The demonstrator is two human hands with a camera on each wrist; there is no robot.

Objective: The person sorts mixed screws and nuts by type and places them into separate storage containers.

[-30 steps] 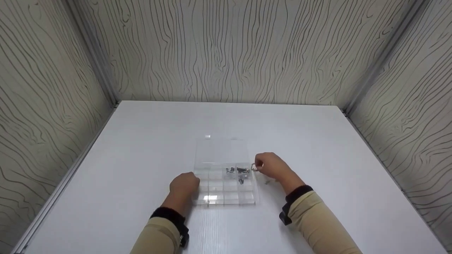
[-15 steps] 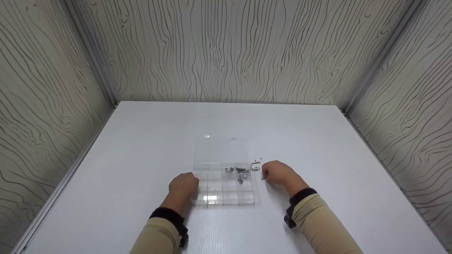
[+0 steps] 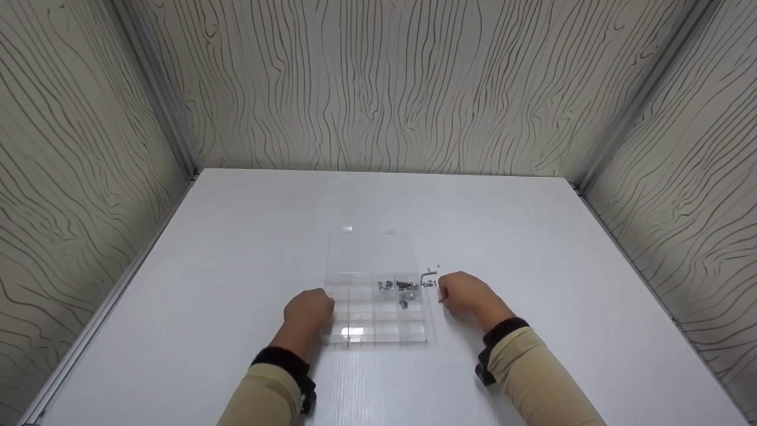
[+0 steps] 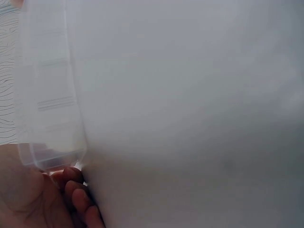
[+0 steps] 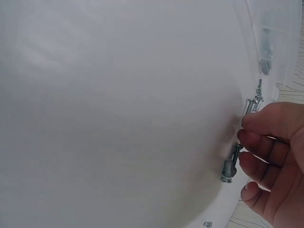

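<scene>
A clear plastic compartment box (image 3: 386, 326) lies on the white table with its lid (image 3: 372, 254) folded back. My left hand (image 3: 309, 310) grips its left edge, fingers curled at the corner in the left wrist view. Metal screws (image 3: 406, 287) and other small fasteners sit in several right-hand compartments. My right hand (image 3: 470, 296) is low beside the box's right side, thumb and forefinger close together. Loose screws (image 5: 251, 105) lie by the thumb, and a thick bolt (image 5: 229, 167) is under the fingertips. I cannot tell whether the fingers hold it.
A small nut (image 5: 207, 224) lies apart on the table in the right wrist view. More metal pieces (image 3: 429, 275) lie against the box's right edge. Wood-patterned panels (image 3: 378, 89) wall the table (image 3: 236, 225) at the back and sides.
My right hand has drawn back from the pieces by the box's edge, rightward and toward me, and has stayed nearly still since half a second ago. My left hand has kept its place.
</scene>
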